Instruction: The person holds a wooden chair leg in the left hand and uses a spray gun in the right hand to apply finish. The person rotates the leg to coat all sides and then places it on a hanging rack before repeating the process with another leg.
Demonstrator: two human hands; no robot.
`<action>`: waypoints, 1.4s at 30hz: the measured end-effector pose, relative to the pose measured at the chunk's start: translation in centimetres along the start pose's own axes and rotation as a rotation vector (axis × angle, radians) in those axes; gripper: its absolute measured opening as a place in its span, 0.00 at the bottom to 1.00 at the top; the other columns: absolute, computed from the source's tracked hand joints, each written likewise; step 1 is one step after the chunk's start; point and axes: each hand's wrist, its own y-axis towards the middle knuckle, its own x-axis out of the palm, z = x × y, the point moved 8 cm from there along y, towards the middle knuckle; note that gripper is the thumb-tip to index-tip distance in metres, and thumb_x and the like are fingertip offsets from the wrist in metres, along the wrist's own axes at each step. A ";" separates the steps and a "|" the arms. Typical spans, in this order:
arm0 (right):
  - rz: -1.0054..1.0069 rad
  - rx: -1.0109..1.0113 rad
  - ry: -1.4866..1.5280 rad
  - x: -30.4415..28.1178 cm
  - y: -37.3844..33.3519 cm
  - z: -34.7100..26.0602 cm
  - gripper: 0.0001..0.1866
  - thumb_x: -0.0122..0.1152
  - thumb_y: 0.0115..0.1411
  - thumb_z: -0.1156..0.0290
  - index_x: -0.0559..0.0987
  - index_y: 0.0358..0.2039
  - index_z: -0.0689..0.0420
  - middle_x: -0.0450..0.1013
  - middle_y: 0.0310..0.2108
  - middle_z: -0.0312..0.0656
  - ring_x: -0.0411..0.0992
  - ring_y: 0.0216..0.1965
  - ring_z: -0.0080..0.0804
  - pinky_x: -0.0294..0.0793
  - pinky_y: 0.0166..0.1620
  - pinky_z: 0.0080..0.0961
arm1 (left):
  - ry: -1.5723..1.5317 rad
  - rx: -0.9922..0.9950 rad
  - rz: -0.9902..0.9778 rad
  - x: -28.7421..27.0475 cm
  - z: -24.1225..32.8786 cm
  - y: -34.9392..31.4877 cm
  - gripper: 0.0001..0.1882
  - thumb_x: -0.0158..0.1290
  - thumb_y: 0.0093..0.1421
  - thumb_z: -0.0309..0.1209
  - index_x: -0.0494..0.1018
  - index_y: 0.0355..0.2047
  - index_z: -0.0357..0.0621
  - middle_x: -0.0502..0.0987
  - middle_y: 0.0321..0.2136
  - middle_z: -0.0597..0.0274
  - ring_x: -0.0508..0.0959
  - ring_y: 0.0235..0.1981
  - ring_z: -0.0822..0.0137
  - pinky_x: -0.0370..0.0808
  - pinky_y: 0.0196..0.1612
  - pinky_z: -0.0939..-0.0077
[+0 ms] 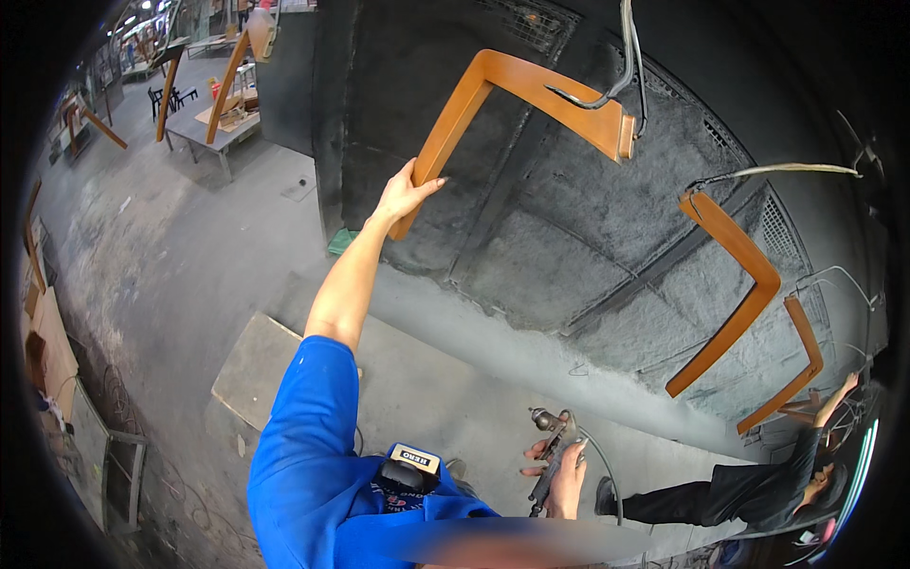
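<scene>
My left arm reaches up and forward, and my left hand (404,197) is closed round the lower end of an L-shaped brown wooden piece (479,81). It looks like a chair leg-and-arm part with a smooth finish. The piece's other end hangs from a bent metal hook (624,81). Low in front of my body, my right hand (567,482) grips a spray gun (561,441) by its handle. A hose (607,465) curves away from the gun on its right side.
Two more bent wooden pieces, a nearer one (744,302) and a farther one (806,365), hang along the dark, dusty booth wall (578,247). A co-worker (758,488) in black reaches up at the lower right. A flat board (256,370) lies left; a table (213,133) stands behind.
</scene>
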 end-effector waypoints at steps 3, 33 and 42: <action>0.057 -0.047 -0.002 -1.2 1.1 -0.9 0.40 0.38 0.73 0.36 0.66 0.66 0.60 0.74 0.34 0.46 0.76 0.29 0.35 0.82 0.24 0.31 | 0.105 -0.059 0.158 -1.3 1.0 -5.4 0.46 0.66 0.55 0.57 0.64 0.66 0.46 0.78 0.55 0.47 0.78 0.57 0.49 0.73 0.57 0.60; -0.376 -0.575 0.349 -8.9 11.2 -12.6 0.62 0.47 0.49 0.16 0.61 0.69 0.58 0.72 0.29 0.41 0.72 0.25 0.29 0.70 0.14 0.19 | -0.296 -0.086 0.339 -3.2 12.0 -22.2 0.33 0.55 0.71 0.50 0.71 0.58 0.29 0.78 0.48 0.58 0.75 0.51 0.72 0.69 0.57 0.76; -0.061 -0.682 0.055 -12.1 7.8 -24.8 0.66 0.39 0.48 0.13 0.63 0.68 0.61 0.75 0.30 0.47 0.76 0.25 0.32 0.78 0.17 0.23 | -0.139 0.263 0.211 -3.8 9.3 -17.7 0.23 0.60 0.68 0.33 0.69 0.58 0.34 0.81 0.47 0.54 0.80 0.49 0.66 0.74 0.53 0.72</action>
